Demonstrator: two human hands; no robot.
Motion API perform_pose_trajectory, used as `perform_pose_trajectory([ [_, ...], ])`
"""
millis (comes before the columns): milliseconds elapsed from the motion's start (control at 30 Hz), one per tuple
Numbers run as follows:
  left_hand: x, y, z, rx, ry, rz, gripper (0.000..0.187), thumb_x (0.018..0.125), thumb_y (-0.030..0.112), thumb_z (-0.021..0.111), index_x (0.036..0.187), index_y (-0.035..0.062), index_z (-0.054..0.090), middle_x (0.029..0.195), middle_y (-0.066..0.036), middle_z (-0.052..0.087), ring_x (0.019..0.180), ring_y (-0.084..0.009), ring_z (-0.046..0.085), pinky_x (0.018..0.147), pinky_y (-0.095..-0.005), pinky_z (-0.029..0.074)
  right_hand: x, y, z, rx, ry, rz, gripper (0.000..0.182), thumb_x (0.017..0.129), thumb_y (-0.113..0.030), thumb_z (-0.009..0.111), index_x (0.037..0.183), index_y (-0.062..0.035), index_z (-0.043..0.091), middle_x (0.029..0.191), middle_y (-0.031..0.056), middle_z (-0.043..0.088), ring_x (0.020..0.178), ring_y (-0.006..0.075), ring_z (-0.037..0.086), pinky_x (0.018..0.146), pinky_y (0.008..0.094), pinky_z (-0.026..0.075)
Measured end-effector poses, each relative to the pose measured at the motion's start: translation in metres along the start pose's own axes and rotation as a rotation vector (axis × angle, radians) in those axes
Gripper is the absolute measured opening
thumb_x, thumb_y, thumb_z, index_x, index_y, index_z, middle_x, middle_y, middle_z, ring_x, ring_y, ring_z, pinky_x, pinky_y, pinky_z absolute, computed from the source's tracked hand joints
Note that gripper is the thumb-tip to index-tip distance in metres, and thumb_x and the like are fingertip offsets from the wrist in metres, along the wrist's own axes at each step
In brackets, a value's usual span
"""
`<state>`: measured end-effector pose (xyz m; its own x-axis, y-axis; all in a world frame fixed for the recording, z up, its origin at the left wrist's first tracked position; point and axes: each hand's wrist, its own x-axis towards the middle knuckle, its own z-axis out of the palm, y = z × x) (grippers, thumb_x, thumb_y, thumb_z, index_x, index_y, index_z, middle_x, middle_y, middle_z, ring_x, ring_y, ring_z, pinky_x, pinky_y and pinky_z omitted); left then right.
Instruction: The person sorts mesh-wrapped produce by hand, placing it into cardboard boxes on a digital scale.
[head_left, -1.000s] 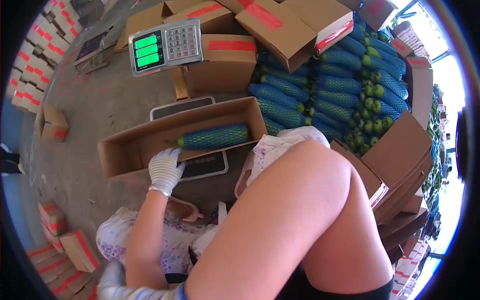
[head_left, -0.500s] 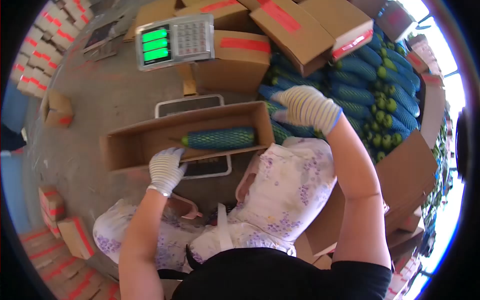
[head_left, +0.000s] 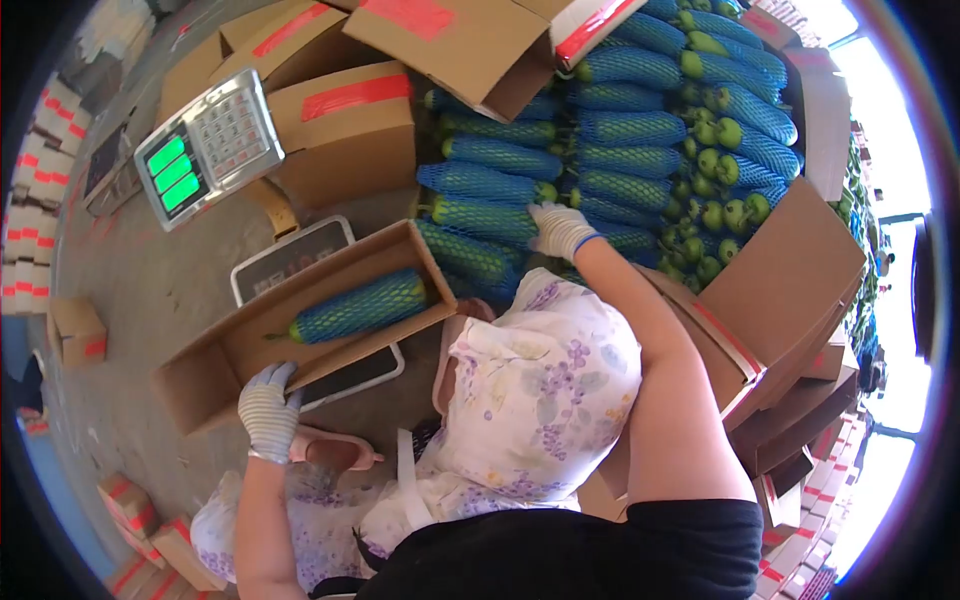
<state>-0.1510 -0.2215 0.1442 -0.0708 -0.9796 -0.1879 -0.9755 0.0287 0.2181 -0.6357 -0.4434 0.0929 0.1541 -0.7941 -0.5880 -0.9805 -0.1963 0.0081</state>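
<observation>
An open, long cardboard carton (head_left: pixel 205 385) rests on the platform scale (head_left: pixel 350 375). Inside it lies one long green gourd (head_left: pixel 360 307) in a blue mesh sleeve, its stem pointing left. My left hand (head_left: pixel 268 415), in a striped knit glove, holds the carton's near rim at its left part. In a matching glove, my right hand (head_left: pixel 562 232) is closed at the right end of another sleeved gourd (head_left: pixel 485 218) in the pile; its fingertips are partly hidden.
The scale's display (head_left: pixel 210 148) glows green behind the carton. Rows of sleeved gourds (head_left: pixel 630 128) are stacked at the right. Closed cartons with red tape (head_left: pixel 345 130) stand behind, and open cardboard boxes (head_left: pixel 790 290) lie by my right arm.
My view has turned right, so the carton and scale appear farther left and tilted. My right hand has moved from above the pile down to a gourd's end. My left hand stays at the carton.
</observation>
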Motion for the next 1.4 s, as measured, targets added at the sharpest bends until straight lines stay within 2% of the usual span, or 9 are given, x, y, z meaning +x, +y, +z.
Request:
perform_pose_trajectory([
  [133,0.001,-0.003,0.001,-0.019,-0.003,0.004,0.042,0.071,0.015,0.073,0.113,0.0129,0.067,0.114,-0.011,0.067,0.106,-0.0328,0.061,0.093,-0.0438,0.048,-0.003,-0.006,0.036,0.024,0.225,0.037,0.069,0.073,-0.035,0.08,0.13,-0.0043,0.055,0.141,0.0177,0.049,0.127,0.0364,0.051,0.102,0.0459,0.046],
  [200,0.0,-0.004,0.002,0.019,-0.007,-0.042,0.042,0.071,0.015,0.073,0.113,0.0117,0.067,0.114,-0.011,0.067,0.106,-0.0334,0.061,0.093,-0.0443,0.048,-0.008,-0.019,0.029,0.045,0.301,-0.042,0.063,0.071,-0.026,0.079,0.124,0.0004,0.057,0.13,0.0233,0.054,0.12,0.0372,0.056,0.099,0.0449,0.048],
  [267,-0.001,-0.004,0.002,0.012,0.004,-0.03,0.04,0.071,0.015,0.074,0.11,0.0091,0.068,0.111,-0.014,0.068,0.103,-0.0346,0.062,0.092,-0.0451,0.049,-0.014,-0.038,0.019,0.138,0.354,-0.092,0.037,0.068,-0.016,0.076,0.1,-0.0009,0.066,0.102,0.0216,0.066,0.097,0.0385,0.065,0.083,0.0465,0.054],
  [400,-0.005,-0.018,0.019,-0.044,0.15,0.032,0.036,0.068,0.016,0.076,0.102,0.0049,0.07,0.104,-0.016,0.068,0.099,-0.0375,0.063,0.089,-0.0461,0.049,0.002,-0.064,0.058,0.254,0.363,-0.378,0.042,0.071,-0.021,0.074,0.108,-0.0054,0.066,0.101,0.0185,0.067,0.096,0.0385,0.067,0.08,0.0487,0.055],
  [467,-0.004,-0.027,0.021,-0.034,0.11,0.028,0.04,0.07,0.017,0.076,0.107,0.0032,0.069,0.107,-0.018,0.068,0.102,-0.0375,0.063,0.091,-0.0457,0.049,0.004,-0.077,0.057,0.158,0.161,-0.318,0.061,0.075,-0.034,0.077,0.127,-0.0084,0.059,0.122,0.0172,0.063,0.112,0.0344,0.063,0.089,0.0474,0.053],
  [533,0.0,0.008,-0.017,0.024,0.01,-0.009,0.04,0.078,0.021,0.072,0.115,0.0074,0.068,0.112,-0.016,0.068,0.104,-0.0349,0.064,0.09,-0.0431,0.051,0.007,-0.085,0.065,0.154,0.113,-0.238,0.05,0.091,-0.033,0.058,0.136,-0.0123,0.054,0.129,0.0165,0.06,0.116,0.0341,0.061,0.093,0.0468,0.051],
  [567,0.001,0.02,-0.029,0.09,-0.109,-0.082,0.04,0.086,0.025,0.069,0.123,0.0117,0.067,0.118,-0.015,0.068,0.106,-0.0324,0.066,0.089,-0.0405,0.053,0.011,-0.09,0.068,0.176,0.091,-0.194,0.045,0.094,-0.029,0.052,0.136,-0.013,0.054,0.131,0.0167,0.059,0.117,0.0337,0.061,0.094,0.0462,0.051],
  [1267,-0.011,0.016,-0.023,0.068,-0.017,0.016,0.045,0.081,0.021,0.072,0.124,0.0081,0.065,0.117,-0.016,0.067,0.106,-0.0348,0.064,0.09,-0.0426,0.051,0.049,-0.106,0.113,0.287,0.163,0.02,0.049,0.097,-0.026,0.044,0.143,-0.0105,0.044,0.122,0.02,0.062,0.108,0.0362,0.065,0.084,0.0484,0.055],
  [1400,-0.008,-0.005,0.009,-0.031,0.119,0.022,0.045,0.067,0.018,0.078,0.108,0.0046,0.068,0.105,-0.017,0.067,0.099,-0.039,0.062,0.087,-0.0469,0.049,0.021,-0.088,0.093,0.391,0.273,-0.11,0.033,0.091,-0.03,0.053,0.106,-0.0037,0.066,0.104,0.0249,0.069,0.097,0.042,0.068,0.083,0.0512,0.055],
])
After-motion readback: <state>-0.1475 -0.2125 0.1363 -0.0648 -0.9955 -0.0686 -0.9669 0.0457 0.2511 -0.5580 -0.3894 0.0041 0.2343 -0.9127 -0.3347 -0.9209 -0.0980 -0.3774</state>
